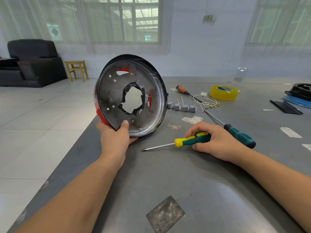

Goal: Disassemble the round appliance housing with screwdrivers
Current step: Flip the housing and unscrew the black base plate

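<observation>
From the camera on my head, I look down at a grey metal table (193, 182) with both my bare forearms reaching forward over it.

My left hand (116, 137) grips the round appliance housing (131, 96) by its lower rim, thumb pressed on the inner face and fingers curled behind. The housing stands on edge at the left side of the table, tilted, its open dished side facing me. It is grey metal with small holes, a ragged hole at the centre, and red plastic showing through the openings and along its left edge.

My right hand (213, 142) rests on the table to the right of the housing, fingers curled round the green and yellow handle of a screwdriver (178, 143). Its shaft lies flat on the table and points left, with the tip near the housing's base but apart from it.

Just behind my right hand lies a second screwdriver (235, 132) with a dark green handle. Further back lie a wooden-handled screwdriver (184, 90), a row of small grey blocks (182, 107), a bundle of white wires with brass terminals (208, 103), and a roll of yellow tape (223, 92). Black and blue parts (297, 96) sit at the far right edge.

Beyond the table are a tiled floor, a black armchair (30, 63), a small yellow stool (76, 69), and curtained windows.
</observation>
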